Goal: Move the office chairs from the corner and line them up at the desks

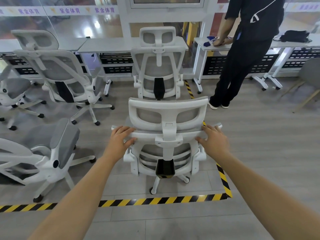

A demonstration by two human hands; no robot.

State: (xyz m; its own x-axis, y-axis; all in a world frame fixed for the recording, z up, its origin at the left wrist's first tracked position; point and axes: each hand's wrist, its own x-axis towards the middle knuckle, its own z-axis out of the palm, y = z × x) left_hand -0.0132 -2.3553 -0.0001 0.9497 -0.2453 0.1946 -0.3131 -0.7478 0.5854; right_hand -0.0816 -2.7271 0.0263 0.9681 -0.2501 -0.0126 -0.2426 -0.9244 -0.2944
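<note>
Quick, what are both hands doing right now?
Left hand: grips the top bar of the chair back.
Right hand: grips the same bar.

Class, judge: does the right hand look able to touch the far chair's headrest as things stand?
Probably not: the right hand grips the near chair, which stands between it and the far chair's headrest.

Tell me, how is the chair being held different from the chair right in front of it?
The held chair has the left hand and right hand gripping its backrest; nobody touches the front chair. The front chair stands at the desk; the held chair sits behind it, away from the desk. Both have white frames, grey mesh and headrests.
</note>
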